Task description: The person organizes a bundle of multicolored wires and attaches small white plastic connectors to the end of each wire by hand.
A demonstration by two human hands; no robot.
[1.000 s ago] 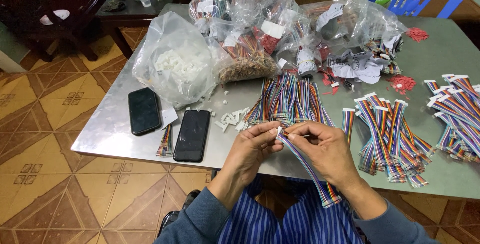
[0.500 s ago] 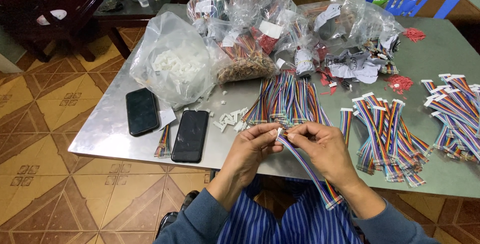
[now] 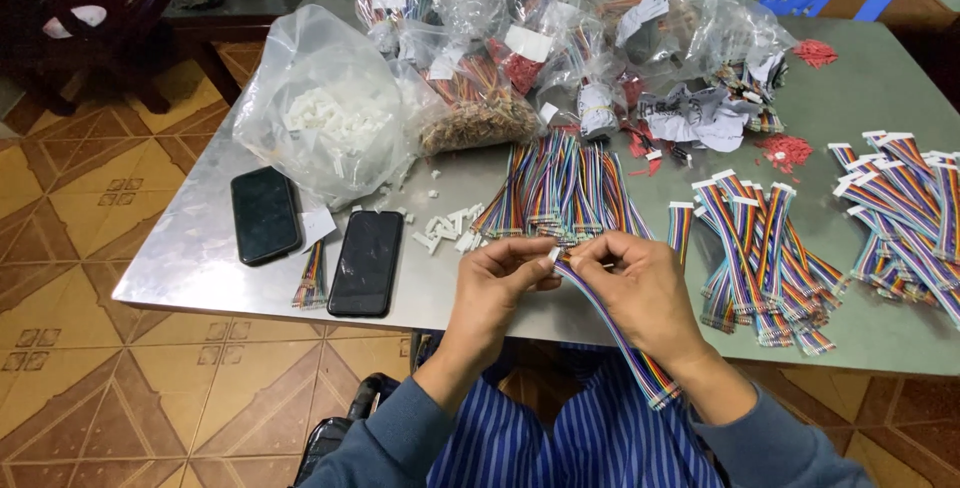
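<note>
Little has shifted since a second ago: both hands stay together at the near edge of the bench (image 3: 180,278), and the two phones sit a touch lower in view, which I put down to the camera tilting.

I see the left hand (image 3: 500,283) pinching a small white connector (image 3: 553,256) between thumb and fingers, which are closed on it. I see the right hand (image 3: 640,288) meeting it from the other side, its fingers clamped on the end of a rainbow ribbon cable (image 3: 610,323). The cable runs from the fingertips down past the right wrist and hangs off the bench edge over a blue striped garment (image 3: 560,438).

Just beyond the hands lies a fanned pile of rainbow cables (image 3: 560,188), with a scatter of loose white connectors (image 3: 445,230) to its left. Right of the hands a second heap of finished cables (image 3: 760,258) carries white ends, and a third heap (image 3: 900,208) lies near the right edge.

Two black phones (image 3: 265,213) (image 3: 367,261) lie face up at the left, a short cable bundle (image 3: 312,278) between them. A clear bag of white connectors (image 3: 325,108) stands behind the phones. More clear bags (image 3: 520,38) crowd the far side.
</note>
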